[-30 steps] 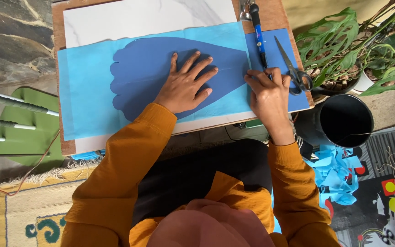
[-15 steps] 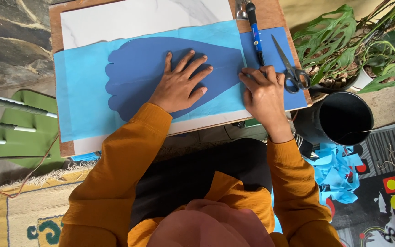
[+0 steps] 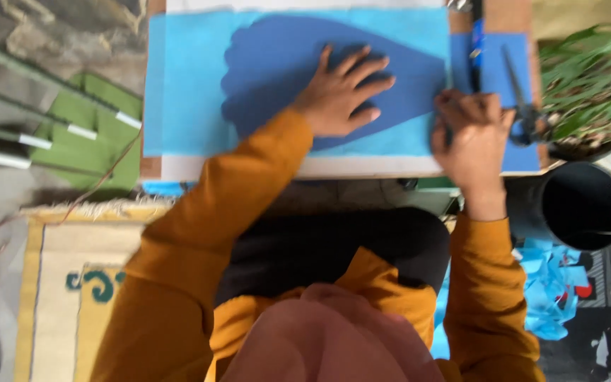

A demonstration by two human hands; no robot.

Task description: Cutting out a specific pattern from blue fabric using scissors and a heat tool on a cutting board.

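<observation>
While your left hand (image 3: 341, 92) lies flat with the fingers spread on the dark blue paper shape (image 3: 284, 64), it grips nothing; it only presses the shape down against the light blue sheet (image 3: 185, 92) beneath. The shape's long axis runs left to right across the board (image 3: 362, 167), scalloped end to your left, tapered end pointing toward your right hand (image 3: 472, 134). That taper stops just beside the right hand, so the right hand is the nearer one to the narrow end and the left hand sits over the middle.

Your right hand is curled into a loose fist at the right edge of the light blue sheet, knuckles up. Something thin may be pinched in the fingers, but motion blur and the back of the hand hide it; whether it holds anything cannot be told.

Beyond the right hand, further up the board, a blue pen (image 3: 476, 42) lies with its length pointing away from you, and a pair of scissors (image 3: 521, 95) rests just beside the hand on its outer side, on a smaller dark blue piece (image 3: 498, 49). Neither is touched.

A black cylindrical bin (image 3: 581, 205) stands off the board's right corner, with light blue paper scraps (image 3: 549, 283) on the floor below it.
</observation>
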